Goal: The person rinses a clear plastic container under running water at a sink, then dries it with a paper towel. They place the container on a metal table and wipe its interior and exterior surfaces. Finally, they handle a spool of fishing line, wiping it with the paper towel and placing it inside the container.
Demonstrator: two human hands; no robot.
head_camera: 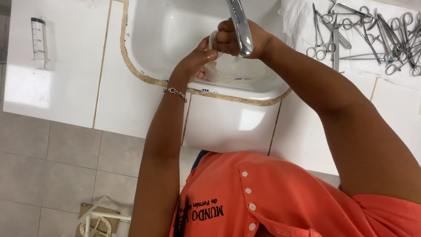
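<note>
Both my hands are over a white sink (158, 35), below a chrome tap spout (240, 24). Between them is a clear plastic container (228, 70), tilted inside the basin. My left hand (195, 61) presses against its left side, fingers on its rim. My right hand (241, 39) is closed on the container's upper rim, partly hidden behind the spout. A thin bracelet (175, 92) circles my left wrist.
A clear syringe (39, 39) lies on the white tiled counter (57, 79) at far left. Several steel scissors and forceps (372, 35) lie on a white cloth at the right of the sink. Grey floor tiles and a small stand (98, 219) show below.
</note>
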